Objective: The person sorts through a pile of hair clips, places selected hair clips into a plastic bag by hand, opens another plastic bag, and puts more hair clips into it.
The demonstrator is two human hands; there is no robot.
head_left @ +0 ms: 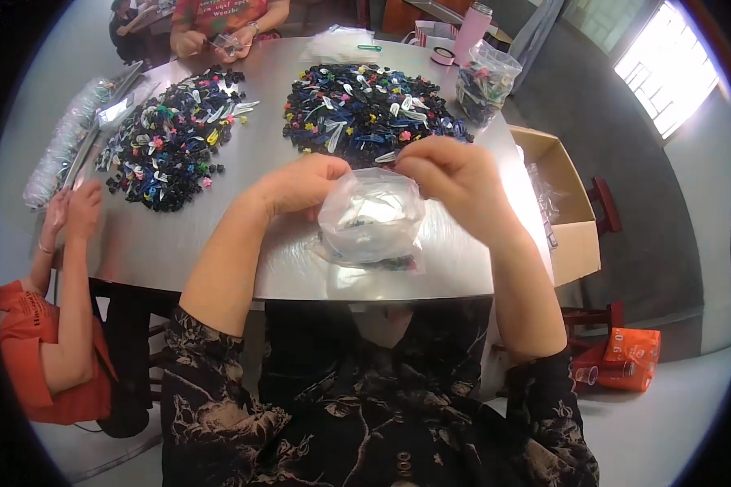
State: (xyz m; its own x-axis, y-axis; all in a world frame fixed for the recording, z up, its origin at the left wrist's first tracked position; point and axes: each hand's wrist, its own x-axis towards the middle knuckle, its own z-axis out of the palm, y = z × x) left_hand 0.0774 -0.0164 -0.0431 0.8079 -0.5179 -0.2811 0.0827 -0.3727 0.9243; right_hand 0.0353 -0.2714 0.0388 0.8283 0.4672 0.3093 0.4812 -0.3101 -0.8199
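Note:
A clear plastic bag point(371, 213) stands with its mouth up on the metal table, a few small dark pieces visible low inside it. My left hand point(302, 185) is closed on the bag's left rim, its fingertips partly hidden by the plastic. Above the bag's right rim, my right hand point(455, 172) is pinched around a silvery snap hair clip point(387, 157). Just beyond both hands lies a large pile of hair clips point(369, 109), mixed black, white, blue, red and yellow.
Another hair clip pile point(170, 134) lies left. Filled bags point(71, 138) line the left edge. At the back are flat plastic bags point(339, 45), a pink bottle point(473, 32) and a filled clear bag point(487, 79). A cardboard box point(573, 235) stands right. Two co-workers' hands work nearby.

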